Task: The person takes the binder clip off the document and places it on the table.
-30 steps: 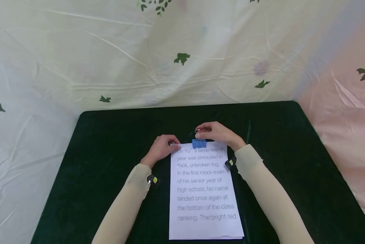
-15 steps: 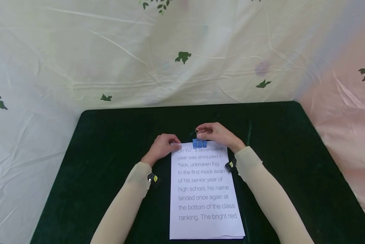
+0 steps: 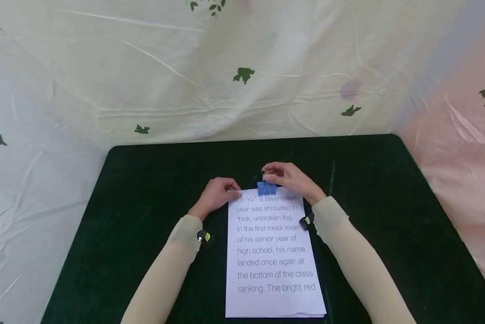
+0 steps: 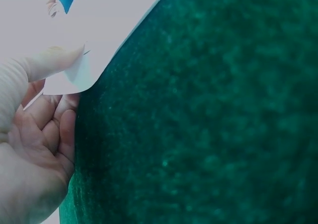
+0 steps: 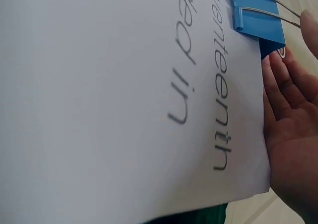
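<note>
A stack of white printed paper (image 3: pixel 272 256) lies lengthwise on the table, its top edge pointing away from me. A blue binder clip (image 3: pixel 266 188) sits on that top edge near its middle. My right hand (image 3: pixel 292 180) pinches the clip's wire handles between thumb and fingers; in the right wrist view the thumb is at the ends of the clip's (image 5: pixel 261 13) upper handle, with fingers behind the sheet. My left hand (image 3: pixel 215 195) pinches the top left corner of the paper. In the left wrist view, the left thumb (image 4: pixel 54 62) lies over the paper and the fingers are beneath it.
Dark green velvet cloth (image 3: pixel 145 180) covers the table, whose rounded far corners show. A pale curtain (image 3: pixel 165 81) with green leaf prints hangs behind and at both sides. At each wrist there is a small black device (image 3: pixel 203 236). One lower corner of the stack is slightly uneven.
The binder clip and my right hand have shifted very slightly away from me and to the right. My left hand keeps its hold on the corner.
</note>
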`<state>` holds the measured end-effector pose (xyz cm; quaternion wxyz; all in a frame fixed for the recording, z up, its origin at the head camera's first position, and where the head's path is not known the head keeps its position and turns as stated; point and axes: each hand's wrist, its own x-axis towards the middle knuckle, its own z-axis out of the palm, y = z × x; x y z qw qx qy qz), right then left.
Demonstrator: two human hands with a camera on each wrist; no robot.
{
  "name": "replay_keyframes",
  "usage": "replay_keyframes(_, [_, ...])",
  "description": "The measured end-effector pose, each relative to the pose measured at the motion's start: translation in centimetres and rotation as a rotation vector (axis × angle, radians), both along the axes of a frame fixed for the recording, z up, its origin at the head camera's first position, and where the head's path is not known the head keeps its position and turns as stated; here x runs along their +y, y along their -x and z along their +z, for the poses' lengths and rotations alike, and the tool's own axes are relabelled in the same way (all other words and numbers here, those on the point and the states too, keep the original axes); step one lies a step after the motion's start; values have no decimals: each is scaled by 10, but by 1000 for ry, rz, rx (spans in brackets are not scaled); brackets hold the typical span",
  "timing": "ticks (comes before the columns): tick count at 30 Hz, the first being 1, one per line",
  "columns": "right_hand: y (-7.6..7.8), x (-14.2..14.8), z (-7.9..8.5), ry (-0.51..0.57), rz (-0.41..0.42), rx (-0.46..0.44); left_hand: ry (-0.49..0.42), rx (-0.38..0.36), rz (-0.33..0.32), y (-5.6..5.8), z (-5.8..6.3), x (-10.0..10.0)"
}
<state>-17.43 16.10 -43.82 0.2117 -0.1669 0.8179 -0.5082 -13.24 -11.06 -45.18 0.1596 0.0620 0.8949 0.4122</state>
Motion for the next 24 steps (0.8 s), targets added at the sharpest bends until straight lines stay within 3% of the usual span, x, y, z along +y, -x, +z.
replay_keyframes(12, [-9,-9,8,45,-62,132,-15,-7,9,-1,0,2])
replay_keyframes(18, [-19,-13,19,18,-111,205,-18,-9,15,-3,1,4])
replay_keyframes(24, [-33,-15,32,7,-102,273,-16,-2,18,-5,1,3])
